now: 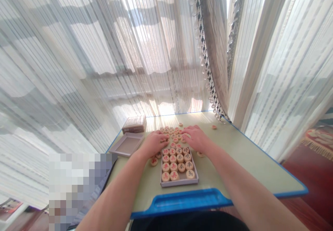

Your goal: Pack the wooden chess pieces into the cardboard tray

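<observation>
A shallow box (179, 182) holds rows of round Chinese chess pieces (173, 167), marked in red and black; its near row has a gap. Beyond it lies a loose heap of more pieces (175, 140). My left hand (154, 143) rests at the heap's left side, thumb and fingers apart around a few pieces. At the right side, my right hand (197, 139) reaches over the pieces with its fingers spread. Some fingertips are hard to make out among the pieces. Single pieces lie beside my left wrist (154, 161) and near my right wrist (200, 154).
The pale folding table (249, 168) has a blue edge with a blue handle tray (186, 200) in front. An open box lid (127, 144) and a closed carton (134, 124) stand back left. One piece (214, 127) lies far right. Sheer curtains (145, 50) hang behind.
</observation>
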